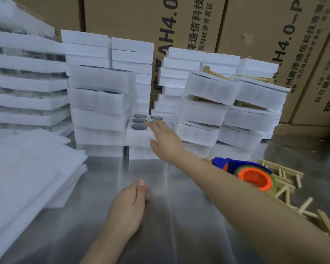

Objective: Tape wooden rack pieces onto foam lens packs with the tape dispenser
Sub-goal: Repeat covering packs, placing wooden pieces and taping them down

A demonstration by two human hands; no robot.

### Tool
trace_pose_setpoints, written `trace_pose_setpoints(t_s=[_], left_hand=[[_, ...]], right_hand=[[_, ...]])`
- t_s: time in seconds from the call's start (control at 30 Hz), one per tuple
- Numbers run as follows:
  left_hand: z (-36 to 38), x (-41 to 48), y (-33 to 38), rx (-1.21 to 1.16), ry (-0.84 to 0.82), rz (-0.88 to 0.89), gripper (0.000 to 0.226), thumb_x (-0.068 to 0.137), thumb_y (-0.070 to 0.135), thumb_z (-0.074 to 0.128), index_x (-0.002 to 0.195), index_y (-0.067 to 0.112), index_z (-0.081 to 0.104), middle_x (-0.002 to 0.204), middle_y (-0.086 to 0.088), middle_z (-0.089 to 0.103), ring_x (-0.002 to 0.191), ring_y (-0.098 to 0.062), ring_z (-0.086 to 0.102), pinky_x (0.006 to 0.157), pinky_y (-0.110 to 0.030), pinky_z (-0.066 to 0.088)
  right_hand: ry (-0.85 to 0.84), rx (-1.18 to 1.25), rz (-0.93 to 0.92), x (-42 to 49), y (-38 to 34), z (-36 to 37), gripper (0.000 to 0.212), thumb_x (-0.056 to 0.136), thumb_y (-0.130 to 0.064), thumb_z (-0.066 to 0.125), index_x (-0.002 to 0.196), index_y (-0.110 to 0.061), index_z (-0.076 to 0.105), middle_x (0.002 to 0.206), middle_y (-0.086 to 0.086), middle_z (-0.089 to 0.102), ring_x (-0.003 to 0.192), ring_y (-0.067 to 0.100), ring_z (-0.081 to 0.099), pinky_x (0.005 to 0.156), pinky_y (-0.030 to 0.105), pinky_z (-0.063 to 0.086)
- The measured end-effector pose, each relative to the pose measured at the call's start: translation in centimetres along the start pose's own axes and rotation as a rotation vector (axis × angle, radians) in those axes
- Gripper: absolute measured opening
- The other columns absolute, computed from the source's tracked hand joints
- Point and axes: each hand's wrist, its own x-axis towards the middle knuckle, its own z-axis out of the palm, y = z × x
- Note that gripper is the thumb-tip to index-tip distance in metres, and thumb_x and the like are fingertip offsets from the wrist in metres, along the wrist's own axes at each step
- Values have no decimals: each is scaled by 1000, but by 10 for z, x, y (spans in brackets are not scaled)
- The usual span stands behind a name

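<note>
Foam lens pack point(138, 137) mid-frame, right hand point(164, 138) reaching it with fingers extended, left hand point(128, 204) loosely curled, empty, lower centre; tape dispenser point(255, 178) by wooden rack pieces point(286, 178) right.

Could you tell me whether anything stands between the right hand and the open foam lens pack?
Nothing visible does: the right hand is at the foam lens pack, stretched open over its top, with foam stacks only to either side.
</note>
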Motion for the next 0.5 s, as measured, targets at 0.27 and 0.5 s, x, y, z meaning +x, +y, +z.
trace_pose_setpoints(t_s=[0.27,0.5], left_hand=[[-4,-6,8,393,-112,139,38,100,41,18,81,24,46,89,2,59,92,-19,56,77,-33,40],[-6,-2,4,253,108,57,40,101,21,30,140,13,41,136,-7,48,127,-25,42,98,-38,38]], right_hand=[[-263,-357,227,46,-18,51,68,86,-4,56,140,-28,23,142,9,26,127,38,32,105,63,21],[-149,-169,217,11,-37,-5,42,79,-9,63,119,-17,51,129,9,29,106,30,45,91,38,30]])
